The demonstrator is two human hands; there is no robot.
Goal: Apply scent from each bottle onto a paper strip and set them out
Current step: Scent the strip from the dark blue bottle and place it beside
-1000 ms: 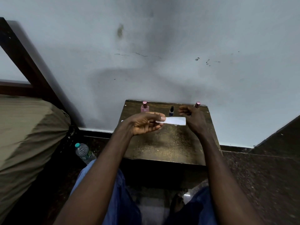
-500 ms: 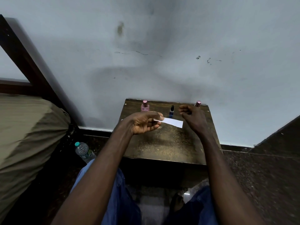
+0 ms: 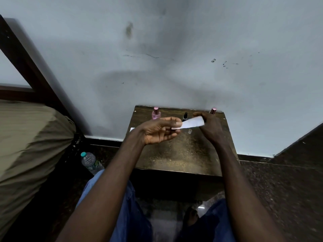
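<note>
Both hands now meet on the paper strip [image 3: 190, 123]: our left hand [image 3: 158, 131] pinches its near end, and our right hand [image 3: 208, 125] has returned, fingers closed around something at its far end. We judge scent is being applied above the tabletop [image 3: 183, 154]; a small clear cap [image 3: 190, 131] lies below.

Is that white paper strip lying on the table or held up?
Held up: the white paper strip spans between the left hand and right hand, above the brown table.

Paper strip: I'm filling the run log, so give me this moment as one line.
left hand: pinches paper strip | right hand: at strip's far end | pink bottle: standing, capped
</note>
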